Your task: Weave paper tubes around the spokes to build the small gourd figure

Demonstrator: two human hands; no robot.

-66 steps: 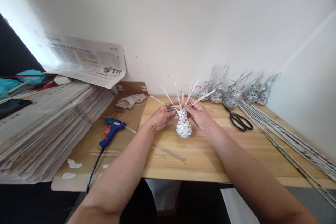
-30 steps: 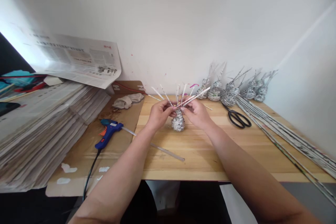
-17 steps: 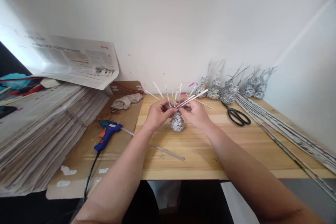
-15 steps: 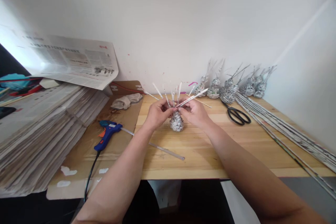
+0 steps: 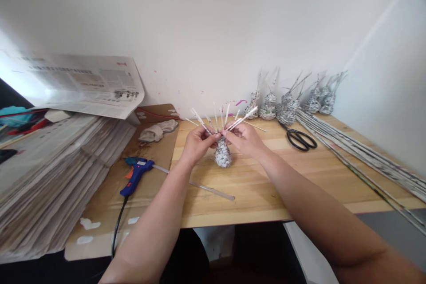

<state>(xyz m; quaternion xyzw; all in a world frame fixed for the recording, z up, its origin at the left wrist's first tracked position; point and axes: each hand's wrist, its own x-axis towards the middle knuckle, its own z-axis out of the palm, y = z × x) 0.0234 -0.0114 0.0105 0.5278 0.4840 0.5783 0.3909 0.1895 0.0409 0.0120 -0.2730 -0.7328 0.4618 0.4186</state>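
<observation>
A small woven newspaper piece (image 5: 222, 153) with a rounded bottom is held over the wooden table, its paper sticks (image 5: 216, 117) fanning upward. My left hand (image 5: 199, 142) pinches its narrow neck from the left, thumb in front. From the right, my right hand (image 5: 242, 137) is closed on the neck and the base of the sticks, its thumb close to the left one. The other fingers of both hands are partly hidden behind the sticks.
Black scissors (image 5: 301, 139) and long paper rolls (image 5: 359, 157) lie right. Several woven pieces (image 5: 269, 108) stand against the wall. Left are a blue glue gun (image 5: 136, 177), a glue stick (image 5: 213, 191), a glove (image 5: 158, 131) and a newspaper stack (image 5: 66, 164).
The view has tilted and shifted slightly. Some sticks now lean differently, with more of them leaning left. Both hands keep their hold at the neck of the woven piece.
</observation>
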